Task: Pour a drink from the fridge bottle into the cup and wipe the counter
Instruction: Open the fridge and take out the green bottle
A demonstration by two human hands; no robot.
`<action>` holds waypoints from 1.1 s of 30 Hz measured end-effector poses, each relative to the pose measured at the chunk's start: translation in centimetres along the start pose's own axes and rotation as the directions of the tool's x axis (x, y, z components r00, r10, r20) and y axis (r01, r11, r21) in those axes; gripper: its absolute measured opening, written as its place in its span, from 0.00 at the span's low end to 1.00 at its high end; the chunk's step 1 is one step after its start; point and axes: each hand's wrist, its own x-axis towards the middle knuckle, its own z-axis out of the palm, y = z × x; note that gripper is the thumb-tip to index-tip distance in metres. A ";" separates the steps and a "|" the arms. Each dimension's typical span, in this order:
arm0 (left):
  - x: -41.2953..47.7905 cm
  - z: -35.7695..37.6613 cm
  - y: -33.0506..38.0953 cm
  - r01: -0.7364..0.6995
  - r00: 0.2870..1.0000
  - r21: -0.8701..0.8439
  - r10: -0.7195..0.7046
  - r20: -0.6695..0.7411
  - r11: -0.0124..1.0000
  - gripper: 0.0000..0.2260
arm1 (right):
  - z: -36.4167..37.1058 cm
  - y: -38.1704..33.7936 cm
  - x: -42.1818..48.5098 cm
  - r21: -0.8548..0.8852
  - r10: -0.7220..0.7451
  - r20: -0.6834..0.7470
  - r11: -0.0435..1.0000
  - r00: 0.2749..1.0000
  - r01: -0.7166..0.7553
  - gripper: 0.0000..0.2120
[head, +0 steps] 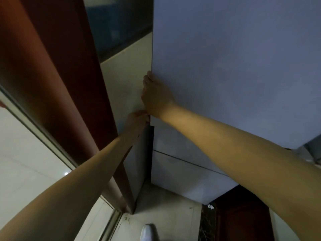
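Hands: right hand and, just beneath it, left hand, both with fingers curled round the free edge of the fridge door, probably stiff and seal-held, best pulled there.

"Where are the arms?"
"Both bare and stretched forward. The right hand curls its fingers round the edge of the fridge door; the left hand hooks on just beneath."
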 end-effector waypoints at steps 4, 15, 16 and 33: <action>-5.0 -0.8 -1.2 0.014 0.999 0.008 -0.013 -0.032 1.000 0.09 | -3.1 -1.9 -4.7 0.013 -0.010 -0.018 1.000 1.000 0.010 0.14; -21.0 -2.6 -3.6 -0.063 0.968 0.358 -0.030 0.248 0.932 0.09 | -9.8 -4.6 -22.2 0.110 -0.064 -0.356 0.988 0.932 0.110 0.14; -22.0 -2.6 -3.2 -0.082 0.950 0.415 -0.055 0.309 0.906 0.09 | -10.8 -5.0 -23.8 0.127 -0.056 -0.311 0.987 0.949 0.100 0.15; -26.8 1.3 -3.1 -0.466 0.775 0.570 0.002 0.632 0.677 0.12 | -16.0 -7.3 -35.9 0.383 0.216 0.264 0.871 0.940 -0.308 0.13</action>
